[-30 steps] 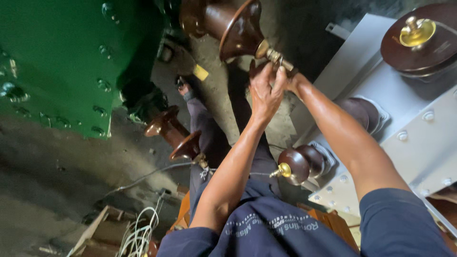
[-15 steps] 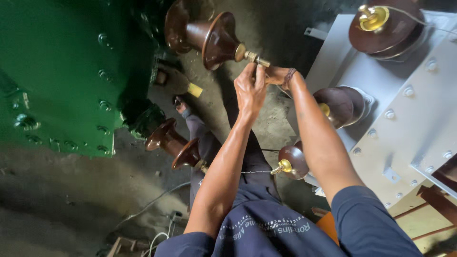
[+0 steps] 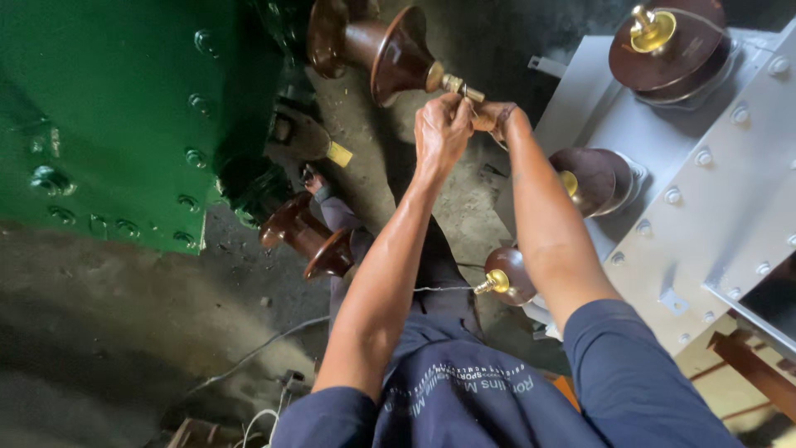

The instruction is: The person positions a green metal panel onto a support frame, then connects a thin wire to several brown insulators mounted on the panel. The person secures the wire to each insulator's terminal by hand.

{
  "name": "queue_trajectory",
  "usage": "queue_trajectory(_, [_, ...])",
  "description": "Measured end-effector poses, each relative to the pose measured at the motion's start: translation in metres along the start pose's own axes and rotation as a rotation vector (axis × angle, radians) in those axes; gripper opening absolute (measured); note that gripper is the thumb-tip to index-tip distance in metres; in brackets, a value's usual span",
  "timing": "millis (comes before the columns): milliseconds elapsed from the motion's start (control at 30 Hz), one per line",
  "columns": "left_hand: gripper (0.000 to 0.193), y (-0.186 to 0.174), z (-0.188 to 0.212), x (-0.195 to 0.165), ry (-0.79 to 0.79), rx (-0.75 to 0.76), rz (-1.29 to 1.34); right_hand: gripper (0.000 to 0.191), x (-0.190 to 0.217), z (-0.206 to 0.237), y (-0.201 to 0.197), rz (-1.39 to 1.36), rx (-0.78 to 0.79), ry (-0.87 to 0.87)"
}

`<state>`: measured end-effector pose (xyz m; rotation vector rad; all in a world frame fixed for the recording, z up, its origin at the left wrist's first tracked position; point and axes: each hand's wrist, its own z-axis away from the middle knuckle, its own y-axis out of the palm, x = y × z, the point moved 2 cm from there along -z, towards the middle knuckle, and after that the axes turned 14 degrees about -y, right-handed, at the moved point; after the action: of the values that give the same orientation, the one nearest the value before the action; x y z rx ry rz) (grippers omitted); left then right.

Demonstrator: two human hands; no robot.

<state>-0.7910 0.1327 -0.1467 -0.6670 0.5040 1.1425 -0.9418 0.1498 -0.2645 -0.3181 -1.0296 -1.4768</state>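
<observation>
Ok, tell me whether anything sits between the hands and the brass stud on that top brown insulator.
Nothing visible does. The left hand and the right hand are both already at the brass stud that sticks out of the brown insulator on the green tank. The fingers cover the stud's end, so the exact grip cannot be told.

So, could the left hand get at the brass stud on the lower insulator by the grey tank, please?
Probably yes: the left hand is busy at the upper stud, but nothing blocks the lower stud, which lies beside the forearm.

No packages, labels, signs, screens
</observation>
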Motion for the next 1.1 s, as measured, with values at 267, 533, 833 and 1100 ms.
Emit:
queue_trajectory(267, [0.031, 0.009, -0.004, 0.013, 0.068, -0.090, 0.052, 0.016, 0.022, -0.007, 0.007, 0.105, -0.067, -0.047])
queue_trajectory(533, [0.024, 0.005, -0.009, 0.020, 0.196, -0.264, -0.050, 0.024, 0.028, 0.011, -0.005, 0.626, -0.239, -0.043])
queue_trajectory(833, [0.024, 0.001, -0.027, 0.038, -0.234, 0.472, 0.538, 0.041, 0.057, 0.132, 0.132, 1.012, -0.930, -0.488])
queue_trajectory(1100, [0.030, 0.003, -0.029, 0.042, -0.305, 0.547, 0.553, 0.037, -0.042, 0.092, 0.172, -0.078, -0.746, -0.468])
